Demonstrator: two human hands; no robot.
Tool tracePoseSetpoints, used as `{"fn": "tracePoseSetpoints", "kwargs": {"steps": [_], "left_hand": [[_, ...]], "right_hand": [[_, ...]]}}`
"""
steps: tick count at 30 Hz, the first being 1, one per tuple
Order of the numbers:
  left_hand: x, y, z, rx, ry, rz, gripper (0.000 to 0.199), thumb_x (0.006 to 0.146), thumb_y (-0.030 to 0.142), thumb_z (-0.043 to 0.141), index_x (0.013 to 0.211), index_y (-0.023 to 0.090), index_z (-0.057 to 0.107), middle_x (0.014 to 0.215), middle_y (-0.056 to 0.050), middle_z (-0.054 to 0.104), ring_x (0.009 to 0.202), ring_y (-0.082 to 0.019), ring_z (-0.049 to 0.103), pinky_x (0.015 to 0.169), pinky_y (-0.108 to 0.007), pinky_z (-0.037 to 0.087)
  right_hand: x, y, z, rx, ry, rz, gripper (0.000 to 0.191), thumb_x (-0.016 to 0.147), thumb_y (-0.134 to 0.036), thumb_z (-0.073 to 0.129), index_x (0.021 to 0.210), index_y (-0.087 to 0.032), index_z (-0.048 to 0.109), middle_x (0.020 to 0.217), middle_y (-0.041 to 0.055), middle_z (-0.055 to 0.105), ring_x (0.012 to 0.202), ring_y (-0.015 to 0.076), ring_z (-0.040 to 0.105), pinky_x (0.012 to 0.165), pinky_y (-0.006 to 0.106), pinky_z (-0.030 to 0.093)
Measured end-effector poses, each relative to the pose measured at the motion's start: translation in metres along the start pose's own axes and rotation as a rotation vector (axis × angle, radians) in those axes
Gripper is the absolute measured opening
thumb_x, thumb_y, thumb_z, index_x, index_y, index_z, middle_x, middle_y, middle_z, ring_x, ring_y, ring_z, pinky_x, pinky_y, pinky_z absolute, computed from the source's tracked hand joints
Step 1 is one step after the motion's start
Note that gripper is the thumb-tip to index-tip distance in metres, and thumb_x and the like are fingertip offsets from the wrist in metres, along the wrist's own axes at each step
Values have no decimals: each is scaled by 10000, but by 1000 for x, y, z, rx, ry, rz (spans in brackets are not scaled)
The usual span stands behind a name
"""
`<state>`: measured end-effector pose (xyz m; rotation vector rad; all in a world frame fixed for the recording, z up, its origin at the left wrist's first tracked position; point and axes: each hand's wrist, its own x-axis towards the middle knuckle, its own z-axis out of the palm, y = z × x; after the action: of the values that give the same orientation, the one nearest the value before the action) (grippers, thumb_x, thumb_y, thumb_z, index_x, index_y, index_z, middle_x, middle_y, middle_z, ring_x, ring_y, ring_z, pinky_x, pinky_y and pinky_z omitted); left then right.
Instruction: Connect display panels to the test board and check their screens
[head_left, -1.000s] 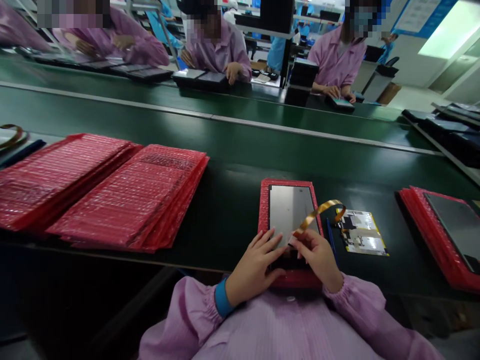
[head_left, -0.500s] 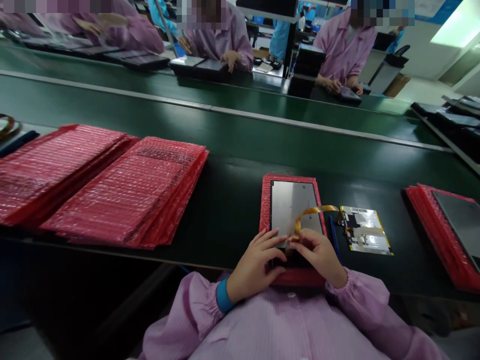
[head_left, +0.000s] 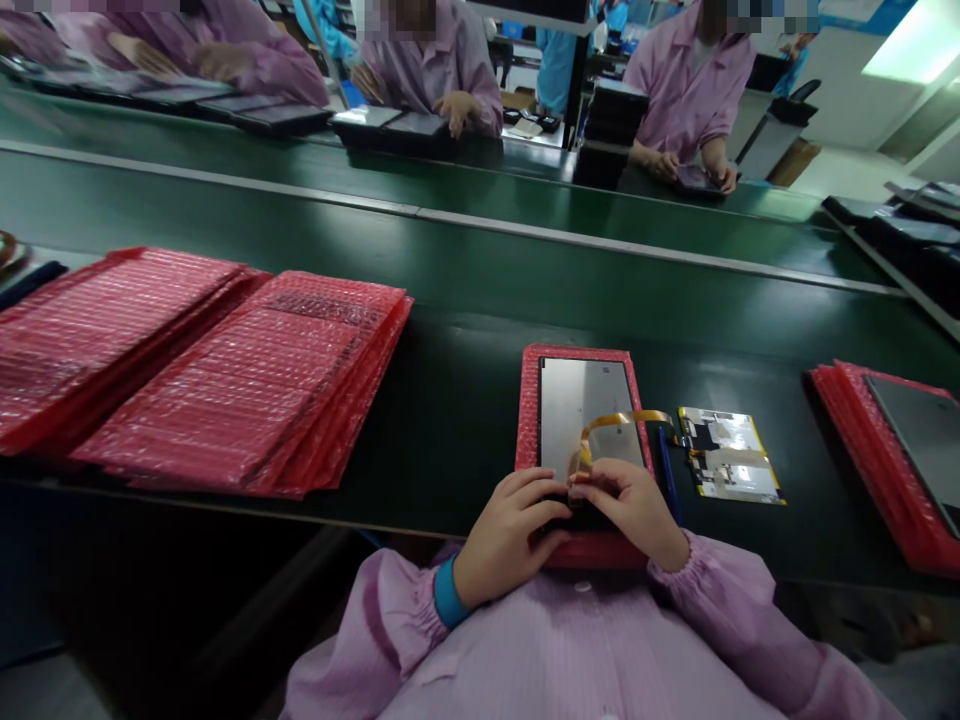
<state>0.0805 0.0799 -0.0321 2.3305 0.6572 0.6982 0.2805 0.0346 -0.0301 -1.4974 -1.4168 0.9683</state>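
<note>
A silver-backed panel (head_left: 574,400) lies on a red bubble-wrap pouch (head_left: 529,410) in front of me. My right hand (head_left: 630,505) pinches the end of an orange ribbon cable (head_left: 630,416) over the panel's lower part. That cable arches to the right, to a flat silver part with a yellow edge (head_left: 735,458) on the table. My left hand (head_left: 517,530) rests on the panel's lower left, fingers slightly apart, fingertips close to the cable end. A blue pen-like tool (head_left: 668,475) lies between the pouch and the silver part.
Two stacks of red bubble pouches (head_left: 247,385) (head_left: 112,330) lie on the left. Another red stack (head_left: 870,450) with a dark panel (head_left: 922,430) on it is at the right. Across the green bench (head_left: 480,265), people in pink work at dark panels.
The cable's arch over the panel has shifted slightly left, with its end still in my right hand. My left hand has barely moved.
</note>
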Motion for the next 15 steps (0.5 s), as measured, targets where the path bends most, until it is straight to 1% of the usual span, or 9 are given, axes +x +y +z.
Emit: {"fn": "tracePoseSetpoints", "kwargs": {"steps": [3,9,13,15], "left_hand": [[0,-1,1,5,13,18,161,819,195,661,969,220,713,1119,-63,708,1157,-246,571,1015,-446,477],[-1,-1,1,44,56,73,153,854,219,635,978,225,725,1079,-62,717,1102,-230,593,972,-419,508],[-2,-2,1,111,81,122,154,882,243,608,973,228,732,1077,-63,715,1083,-224,596,941,-396,515],[-3,-2,0,185,76,160,184,897,244,587,1020,227,722,1110,-65,710,1098,-235,592,941,-405,505]], "right_hand": [[0,-1,1,21,-6,11,144,841,-340,640,827,-218,716,830,50,736,764,258,688,730,380,563],[0,-1,3,33,-10,31,111,838,-305,647,809,-215,705,764,31,733,716,248,687,676,349,554],[0,-2,2,38,-34,19,153,844,-331,634,855,-207,723,828,49,747,766,258,690,731,377,561],[0,-3,1,35,-45,15,177,847,-346,630,883,-205,730,848,54,753,778,260,692,732,376,564]]}}
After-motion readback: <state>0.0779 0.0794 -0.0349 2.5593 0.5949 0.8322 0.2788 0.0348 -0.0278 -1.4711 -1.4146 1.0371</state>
